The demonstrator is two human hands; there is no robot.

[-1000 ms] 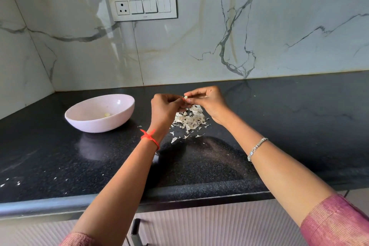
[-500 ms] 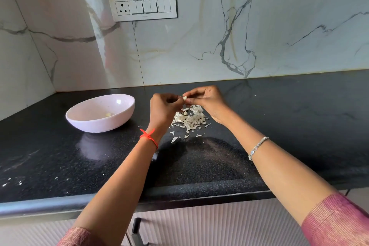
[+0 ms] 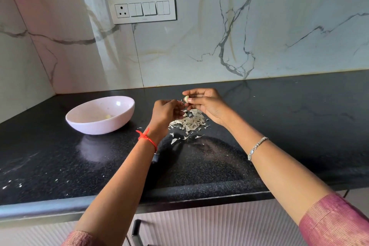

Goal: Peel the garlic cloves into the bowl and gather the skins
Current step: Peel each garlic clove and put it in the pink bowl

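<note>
The right hand (image 3: 207, 104) hangs above the tabletop (image 3: 279, 118), its grip closed on a garlic clove (image 3: 186, 99) held between thumb and fingertips. The clove's long axis runs roughly up and down in the view, tilted a little to the left (which end is the tip is too small to tell). It sits at the left end of the hand, facing the left hand (image 3: 165, 112).

The left hand is just beside the clove but not touching it. Its fingers are curled, and its grip pinches a pale sliver (image 3: 181, 102) of skin at the fingertips.

Below and between the two hands, a loose pile of skins (image 3: 189, 123) lies on the dark tabletop, with a few stray flakes scattered toward the near edge. A pink bowl (image 3: 95, 128) stands to the left, well apart from the pile, with one small yellowish peeled piece (image 3: 108, 116) inside.

A red thread (image 3: 146, 138) circles the left wrist and a silver bracelet (image 3: 257, 147) the right. A switch panel (image 3: 142, 9) is mounted on the marble wall behind.
</note>
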